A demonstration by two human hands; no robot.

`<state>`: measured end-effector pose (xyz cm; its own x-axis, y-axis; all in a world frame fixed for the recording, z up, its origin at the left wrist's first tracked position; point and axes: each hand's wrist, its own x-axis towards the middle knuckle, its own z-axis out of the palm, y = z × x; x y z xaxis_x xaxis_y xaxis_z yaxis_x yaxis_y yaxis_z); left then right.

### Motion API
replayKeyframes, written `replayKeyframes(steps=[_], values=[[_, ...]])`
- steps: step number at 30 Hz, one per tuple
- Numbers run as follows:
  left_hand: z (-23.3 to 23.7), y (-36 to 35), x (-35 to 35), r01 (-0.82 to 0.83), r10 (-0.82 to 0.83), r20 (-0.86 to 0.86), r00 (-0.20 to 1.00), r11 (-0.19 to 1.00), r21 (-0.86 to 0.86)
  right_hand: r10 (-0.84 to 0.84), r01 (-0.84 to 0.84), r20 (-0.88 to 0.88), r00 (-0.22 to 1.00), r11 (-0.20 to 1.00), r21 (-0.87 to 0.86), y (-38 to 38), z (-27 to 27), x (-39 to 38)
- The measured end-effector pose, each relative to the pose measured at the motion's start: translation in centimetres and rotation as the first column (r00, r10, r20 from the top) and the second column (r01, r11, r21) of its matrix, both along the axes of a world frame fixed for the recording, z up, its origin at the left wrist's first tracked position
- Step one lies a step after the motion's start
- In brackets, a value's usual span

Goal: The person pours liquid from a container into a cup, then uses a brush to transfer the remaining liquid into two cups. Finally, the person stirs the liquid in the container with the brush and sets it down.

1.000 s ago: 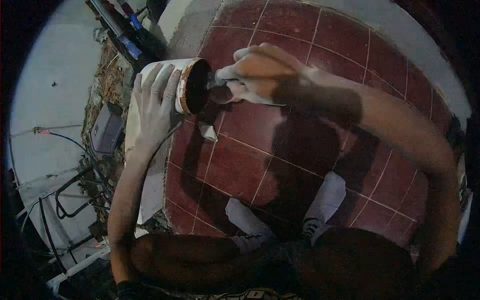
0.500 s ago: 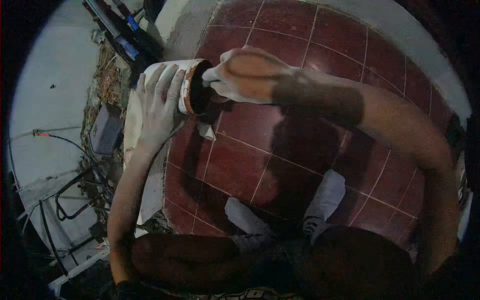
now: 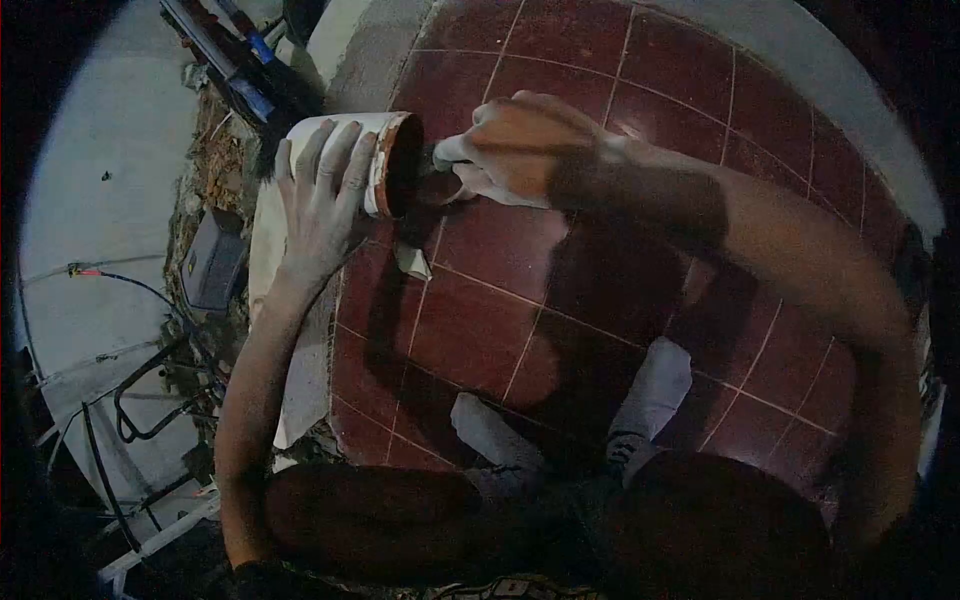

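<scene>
A white cylindrical container (image 3: 345,125) lies on its side, its rust-brown rim and dark mouth turned to the right. My left hand (image 3: 325,190) is closed over its side, fingers spread across the white wall. Just right of the mouth is my right hand (image 3: 515,150), apart from the rim, with fingers curled in a pinch. Whatever may be between those fingers I cannot make out. Pale powder or dust coats both hands. Below the mouth, a small pale scrap (image 3: 413,262) lies on the red tile floor (image 3: 480,310).
Dark rods with blue parts (image 3: 245,85) lean at the upper left. A grey box (image 3: 212,260) sits on the rough broken edge left of the container, with black cables (image 3: 150,400) below it. My feet in light socks (image 3: 655,390) rest on the tiles.
My right hand has moved a little to the right, its fingers coming away from the container's mouth. The rim has tipped slightly; my left hand keeps its hold.
</scene>
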<state>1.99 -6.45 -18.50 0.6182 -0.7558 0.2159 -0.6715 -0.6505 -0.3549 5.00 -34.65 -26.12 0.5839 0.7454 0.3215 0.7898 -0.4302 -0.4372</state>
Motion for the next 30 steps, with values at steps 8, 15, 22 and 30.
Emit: replayKeyframes(steps=[8,15,22,30], values=[[-0.6,0.1,-0.3,-0.037,0.037,-0.020,0.999,0.999,0.006,-0.092,0.076,-0.090,0.992,0.982,-0.173,-2.1,4.3,-2.1],[-0.8,0.4,-0.2,-0.044,0.042,0.057,0.997,0.999,0.025,-0.070,0.051,0.096,0.993,0.981,0.190,-4.1,2.6,-1.6],[-0.9,0.3,-0.4,-0.066,0.066,0.014,0.998,0.997,-0.039,-0.136,0.130,-0.079,0.988,0.989,-0.075,-4.5,6.1,-1.8],[-0.6,0.6,-0.9,-0.084,0.069,-0.098,0.993,0.983,-0.164,-0.149,0.144,0.202,0.968,0.989,0.043,-3.4,3.2,-1.8]])
